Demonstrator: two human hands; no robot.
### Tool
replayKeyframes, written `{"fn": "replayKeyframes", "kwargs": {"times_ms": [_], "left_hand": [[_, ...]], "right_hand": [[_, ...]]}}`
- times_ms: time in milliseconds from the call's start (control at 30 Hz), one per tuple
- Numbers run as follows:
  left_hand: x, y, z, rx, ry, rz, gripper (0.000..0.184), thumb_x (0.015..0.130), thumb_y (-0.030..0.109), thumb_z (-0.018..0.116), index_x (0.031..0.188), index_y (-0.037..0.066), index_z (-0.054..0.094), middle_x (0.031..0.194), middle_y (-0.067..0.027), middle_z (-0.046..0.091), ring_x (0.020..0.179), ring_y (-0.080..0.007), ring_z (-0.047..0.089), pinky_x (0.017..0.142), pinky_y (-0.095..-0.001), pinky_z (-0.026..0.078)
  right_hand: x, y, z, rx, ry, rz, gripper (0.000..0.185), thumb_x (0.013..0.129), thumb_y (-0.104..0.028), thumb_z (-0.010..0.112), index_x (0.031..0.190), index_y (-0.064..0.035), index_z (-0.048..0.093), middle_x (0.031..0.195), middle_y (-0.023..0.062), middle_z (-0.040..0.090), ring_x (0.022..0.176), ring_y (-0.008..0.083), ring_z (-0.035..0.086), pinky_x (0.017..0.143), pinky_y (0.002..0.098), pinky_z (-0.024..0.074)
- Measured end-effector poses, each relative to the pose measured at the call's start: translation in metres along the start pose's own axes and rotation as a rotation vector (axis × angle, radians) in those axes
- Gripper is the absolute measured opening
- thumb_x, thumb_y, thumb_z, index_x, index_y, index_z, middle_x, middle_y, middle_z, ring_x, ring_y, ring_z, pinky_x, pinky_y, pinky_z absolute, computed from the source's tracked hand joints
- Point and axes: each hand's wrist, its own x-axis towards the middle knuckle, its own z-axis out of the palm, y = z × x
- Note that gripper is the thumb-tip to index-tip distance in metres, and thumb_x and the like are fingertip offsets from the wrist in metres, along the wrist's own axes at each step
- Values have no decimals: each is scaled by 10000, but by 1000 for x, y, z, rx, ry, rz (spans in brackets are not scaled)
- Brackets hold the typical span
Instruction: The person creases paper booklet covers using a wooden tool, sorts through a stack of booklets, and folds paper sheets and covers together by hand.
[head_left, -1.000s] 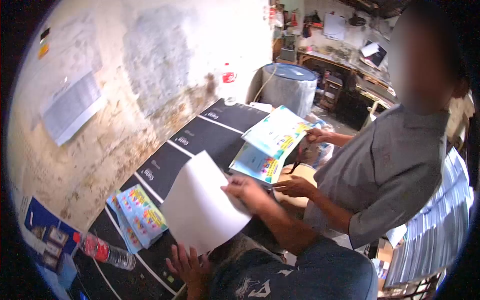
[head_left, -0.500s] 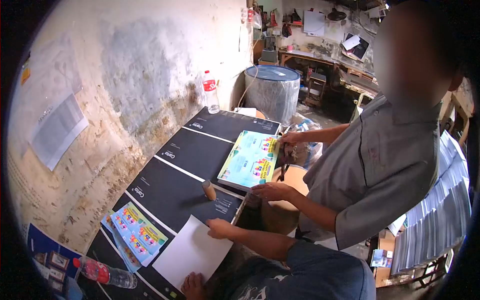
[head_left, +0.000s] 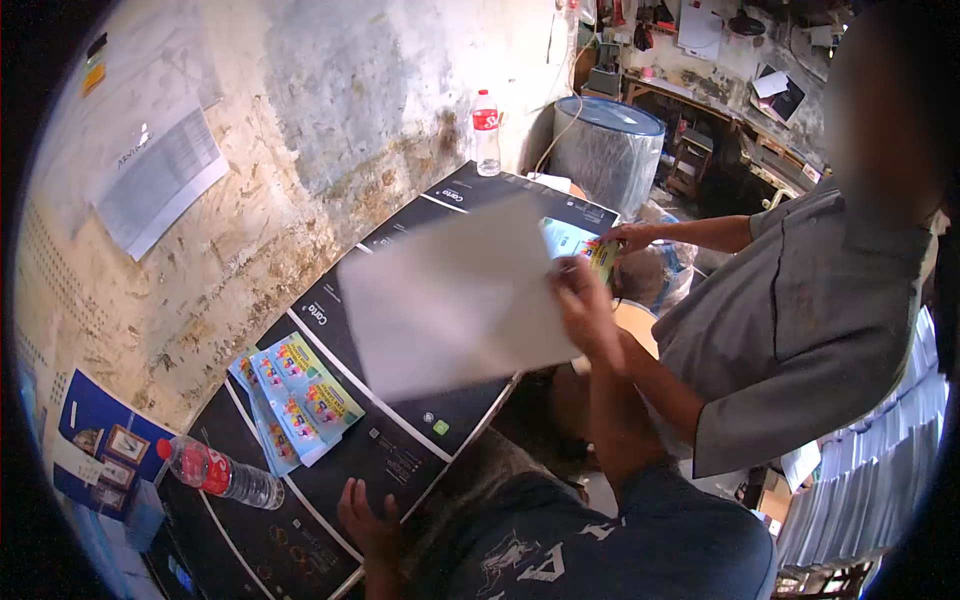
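My right hand grips the right edge of a blank, pale paper sheet, raised above the black table and blurred by motion. My left hand rests by the table's near edge, fingers apart, with nothing in it. Between that hand and the wall lies a small fanned pile of colourful printed sheets. Beyond the raised sheet, a co-worker's hand touches another bright printed sheet, which the pale paper partly covers.
A plastic bottle lies on its side at the table's left; another bottle stands at the far end. A co-worker in a grey shirt stands at the right. A wrapped blue-topped drum is behind the table.
My right hand has lifted the pale sheet off the table, up and away from me. My left hand has let go of its corner. The sheet now hides the brown cylinder.
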Motion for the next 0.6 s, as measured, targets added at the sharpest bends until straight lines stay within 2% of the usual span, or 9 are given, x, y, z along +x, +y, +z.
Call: {"fn": "replayKeyframes", "kwargs": {"times_ms": [100,167,267,333,367,400,433,467,600], "left_hand": [[7,-2,2,-13,-7,-63,528,848,235,694,1298,18,524,1313,-223,515,1217,-389,498,1029,-498,384],[7,-6,4,-29,-20,-67,501,854,229,685,1283,16,539,1302,-224,522,1216,-386,501,1024,-494,393],[0,-19,24,-71,-77,-89,497,875,242,668,1290,7,530,1297,-231,521,1211,-398,502,1020,-510,400],[-11,-36,41,-67,-85,-76,476,893,241,647,1288,2,530,1288,-235,523,1202,-406,508,1010,-520,410],[-11,-38,46,-71,-85,-65,470,900,241,640,1288,0,529,1285,-236,524,1199,-409,511,1006,-523,413],[-8,-30,39,-82,-103,-136,486,893,242,654,1280,-22,526,1283,-241,529,1214,-418,501,1028,-519,406],[-7,-28,36,-85,-124,-208,503,886,243,668,1273,-44,523,1280,-247,533,1229,-428,491,1049,-514,398],[-19,-51,54,-30,-54,-101,494,882,229,665,1272,-41,526,1269,-243,542,1210,-426,503,1045,-502,406],[-20,-59,59,-28,-32,-38,485,877,206,667,1277,-30,528,1268,-231,542,1190,-415,512,1032,-489,419]], "right_hand": [[15,-54,-17,-259,555,-338,216,919,-90,646,1117,-24,591,892,125,678,811,197,659,766,340,531],[20,-58,-16,-271,580,-394,182,920,-76,643,1091,-26,613,912,135,699,826,229,685,754,346,539],[24,-47,-3,-380,564,-743,128,903,-41,636,1027,-32,667,935,139,725,797,275,701,721,359,549],[26,-54,6,-413,473,-809,141,855,12,652,992,-13,675,970,148,733,810,272,705,712,368,549],[26,-49,10,-445,461,-765,159,839,16,667,995,-12,674,987,147,733,823,279,703,714,373,547],[26,-46,15,-403,428,-718,165,833,15,672,994,-21,677,981,136,732,849,273,699,714,373,531],[20,-46,16,-496,374,-680,166,830,12,674,990,-32,679,982,124,731,862,268,693,710,376,512],[20,-40,19,-493,371,-656,171,827,5,679,993,-37,679,965,119,728,857,264,690,704,374,505],[21,-27,22,-490,413,-503,166,847,-46,677,1013,-48,670,911,122,712,814,302,680,698,402,509]]}}
